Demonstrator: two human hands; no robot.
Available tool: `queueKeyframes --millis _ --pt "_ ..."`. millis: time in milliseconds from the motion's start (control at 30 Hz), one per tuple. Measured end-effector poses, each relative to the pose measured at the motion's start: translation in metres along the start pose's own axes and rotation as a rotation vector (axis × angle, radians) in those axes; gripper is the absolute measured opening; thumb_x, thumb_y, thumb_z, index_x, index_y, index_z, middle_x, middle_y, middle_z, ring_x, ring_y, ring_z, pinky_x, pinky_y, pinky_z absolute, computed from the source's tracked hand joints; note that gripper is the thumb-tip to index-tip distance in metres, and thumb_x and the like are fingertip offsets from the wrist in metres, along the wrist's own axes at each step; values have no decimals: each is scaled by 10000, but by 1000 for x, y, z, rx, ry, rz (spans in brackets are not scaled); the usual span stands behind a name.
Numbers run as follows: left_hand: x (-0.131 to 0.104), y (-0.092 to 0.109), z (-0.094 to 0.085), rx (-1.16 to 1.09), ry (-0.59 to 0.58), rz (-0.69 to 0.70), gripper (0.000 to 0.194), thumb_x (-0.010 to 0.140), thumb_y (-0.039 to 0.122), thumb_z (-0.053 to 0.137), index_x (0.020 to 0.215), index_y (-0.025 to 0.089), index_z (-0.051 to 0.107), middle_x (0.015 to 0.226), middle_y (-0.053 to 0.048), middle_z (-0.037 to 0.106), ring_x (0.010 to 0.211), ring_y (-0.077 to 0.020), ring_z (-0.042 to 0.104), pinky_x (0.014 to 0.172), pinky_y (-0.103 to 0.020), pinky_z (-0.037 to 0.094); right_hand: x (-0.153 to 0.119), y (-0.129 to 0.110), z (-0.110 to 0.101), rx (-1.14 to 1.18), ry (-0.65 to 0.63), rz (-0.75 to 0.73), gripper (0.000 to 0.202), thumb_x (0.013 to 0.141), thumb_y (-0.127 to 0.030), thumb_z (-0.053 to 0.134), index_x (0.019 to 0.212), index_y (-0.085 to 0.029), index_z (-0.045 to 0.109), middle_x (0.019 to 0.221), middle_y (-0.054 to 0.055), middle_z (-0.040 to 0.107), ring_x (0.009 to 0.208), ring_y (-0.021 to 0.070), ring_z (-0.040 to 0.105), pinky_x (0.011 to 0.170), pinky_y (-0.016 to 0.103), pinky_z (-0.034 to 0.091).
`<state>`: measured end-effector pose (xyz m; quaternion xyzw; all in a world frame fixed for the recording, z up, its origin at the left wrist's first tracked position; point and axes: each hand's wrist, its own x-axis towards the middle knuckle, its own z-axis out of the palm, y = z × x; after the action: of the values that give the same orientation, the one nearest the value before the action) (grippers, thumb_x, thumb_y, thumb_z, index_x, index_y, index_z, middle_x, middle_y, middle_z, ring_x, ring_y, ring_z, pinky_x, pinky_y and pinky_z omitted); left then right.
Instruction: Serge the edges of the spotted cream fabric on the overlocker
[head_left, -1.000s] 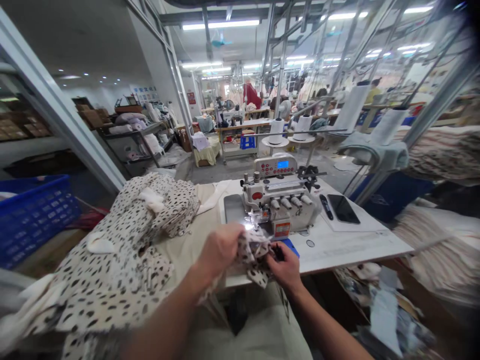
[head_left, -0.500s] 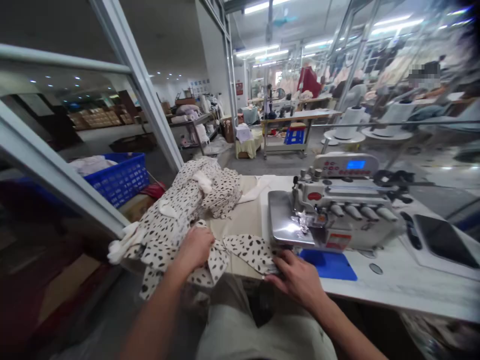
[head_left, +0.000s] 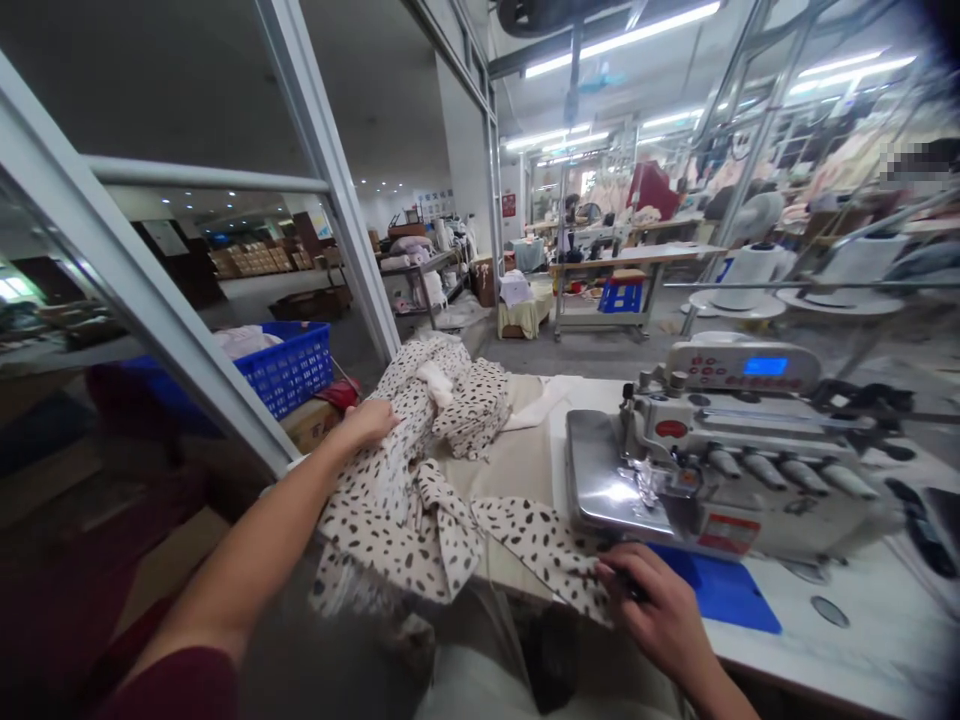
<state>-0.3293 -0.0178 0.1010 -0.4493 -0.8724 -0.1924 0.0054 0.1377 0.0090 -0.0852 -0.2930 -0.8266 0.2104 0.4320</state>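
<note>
At left, beyond the heap, we see a blue basket point(head_left: 292, 375); then our left hand point(head_left: 371, 422) rests on the spotted cloth point(head_left: 390, 535) piled on the table point(head_left: 874, 640), and we cannot tell whether it grips. Rightward, a strip point(head_left: 532, 535) reaches our right hand point(head_left: 660, 605), which pinches its end beside a small dark object point(head_left: 628, 586), near the sewing machine point(head_left: 765, 435).

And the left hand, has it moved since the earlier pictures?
Yes. Judged against the sewing machine, the left hand has moved away to the left, over to the spotted fabric.
</note>
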Motion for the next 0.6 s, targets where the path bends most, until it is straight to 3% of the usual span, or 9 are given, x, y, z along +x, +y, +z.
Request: queueKeyframes --millis 167,267,367,433,500,600 --pt "31 16 -23 -341 320 -22 145 851 236 578 723 192 526 717 -38 616 724 -176 575 689 -263 426 -1 2 1 16 -26 12 170 914 -352 597 892 -242 724 900 95 724 803 247 705 690 340 589" --pt "49 38 -43 -576 473 15 108 930 240 470 830 198 478 754 1 584 656 -116 539 644 -212 432 0 0 -1 40 -37 23 222 941 -348 544 857 -233 715 883 91 718 794 240 699 681 332 583" --pt "62 67 -64 -794 564 97 109 926 246 515 858 211 437 746 42 555 608 -76 522 623 -175 441 3 -3 -3 70 -33 49 293 965 -349 488 822 -225 712 872 93 715 794 238 697 683 330 581" --pt "65 89 -78 -1065 564 214 182 871 221 618 852 215 437 734 55 555 590 -68 529 603 -171 451 3 -4 -3 88 -24 67 308 974 -354 476 841 -225 722 882 96 717 811 241 698 697 333 582" --pt "62 114 -89 -1338 478 354 238 816 160 684 856 216 457 725 59 570 588 -73 551 592 -181 471 3 -3 -3 106 -8 84 309 976 -364 480 865 -228 734 892 93 719 823 241 699 705 331 583" --pt "41 153 -94 -1441 316 500 210 808 87 665 901 207 520 716 47 602 597 -91 587 586 -211 509 1 -4 -4 140 36 97 295 966 -393 511 901 -237 753 903 85 725 833 239 702 721 328 582"
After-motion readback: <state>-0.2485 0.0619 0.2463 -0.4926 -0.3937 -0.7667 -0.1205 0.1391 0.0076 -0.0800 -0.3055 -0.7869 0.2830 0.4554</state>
